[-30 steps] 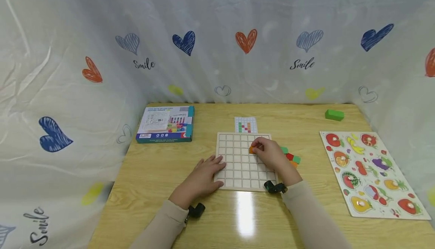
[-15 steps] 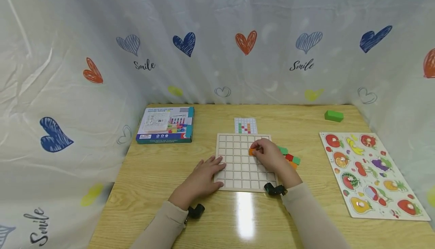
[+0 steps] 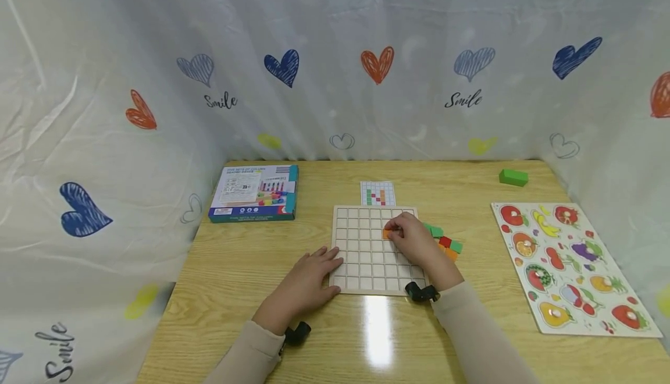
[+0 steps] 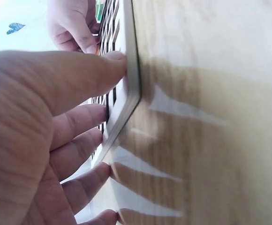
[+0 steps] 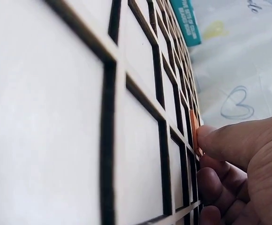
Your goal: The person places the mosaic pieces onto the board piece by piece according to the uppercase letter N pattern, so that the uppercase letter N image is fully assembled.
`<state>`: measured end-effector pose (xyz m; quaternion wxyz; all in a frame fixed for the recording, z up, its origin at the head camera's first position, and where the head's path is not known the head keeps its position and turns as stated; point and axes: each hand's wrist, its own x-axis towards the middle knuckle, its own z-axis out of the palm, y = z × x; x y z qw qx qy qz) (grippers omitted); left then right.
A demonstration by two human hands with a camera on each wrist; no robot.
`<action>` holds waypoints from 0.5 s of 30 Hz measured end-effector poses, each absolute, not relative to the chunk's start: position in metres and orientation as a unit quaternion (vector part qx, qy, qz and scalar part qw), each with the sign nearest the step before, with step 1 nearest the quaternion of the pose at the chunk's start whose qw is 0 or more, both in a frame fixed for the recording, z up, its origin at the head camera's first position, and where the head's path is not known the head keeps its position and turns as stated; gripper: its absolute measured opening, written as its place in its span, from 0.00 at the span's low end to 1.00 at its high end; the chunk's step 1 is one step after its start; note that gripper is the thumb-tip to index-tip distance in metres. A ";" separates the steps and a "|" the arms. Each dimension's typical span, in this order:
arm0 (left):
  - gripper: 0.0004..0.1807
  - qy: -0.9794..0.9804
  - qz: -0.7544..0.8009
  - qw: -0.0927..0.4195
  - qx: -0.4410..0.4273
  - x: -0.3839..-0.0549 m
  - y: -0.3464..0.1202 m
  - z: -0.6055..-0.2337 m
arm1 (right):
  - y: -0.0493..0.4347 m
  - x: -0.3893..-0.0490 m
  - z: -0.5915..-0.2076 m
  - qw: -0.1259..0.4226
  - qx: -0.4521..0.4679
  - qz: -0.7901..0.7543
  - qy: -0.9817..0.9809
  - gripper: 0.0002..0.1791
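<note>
On the table lies a wooden grid board [image 3: 361, 262] of square cells. My right hand [image 3: 417, 243] reaches over its upper right part and pinches a small orange square tile [image 3: 386, 234] at one of the cells. In the right wrist view the orange tile [image 5: 194, 125] stands a little above the grid lines, with the thumb against it. My left hand [image 3: 306, 282] rests with spread fingers on the board's left edge; the left wrist view shows the thumb [image 4: 86, 70] on the rim. Beyond the board lies a pattern card [image 3: 377, 193] with green, red and orange squares.
Right of the board sit several loose tiles, among them a green one [image 3: 456, 247] and a red one [image 3: 445, 241]. A fruit puzzle board [image 3: 570, 267] and a green block [image 3: 513, 177] lie farther right. A flat toy box [image 3: 253, 193] lies at the back left.
My left hand has slid slightly left and towards me along the board's edge. My right hand stays at nearly the same cell, with the orange tile a touch lower.
</note>
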<state>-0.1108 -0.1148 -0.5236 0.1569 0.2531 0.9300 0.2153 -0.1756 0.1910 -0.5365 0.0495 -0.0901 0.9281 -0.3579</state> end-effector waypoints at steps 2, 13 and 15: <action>0.35 0.930 0.214 0.154 0.254 -0.110 -0.115 -0.524 | 0.191 -0.176 -0.536 0.051 -0.089 -0.355 0.929 0.09; 0.36 0.931 0.214 0.149 0.257 -0.110 -0.117 -0.525 | 0.211 -0.158 -0.529 0.009 -0.098 -0.370 0.924 0.13; 0.36 0.931 0.214 0.151 0.254 -0.109 -0.117 -0.526 | 0.225 -0.145 -0.522 -0.015 -0.078 -0.373 0.924 0.15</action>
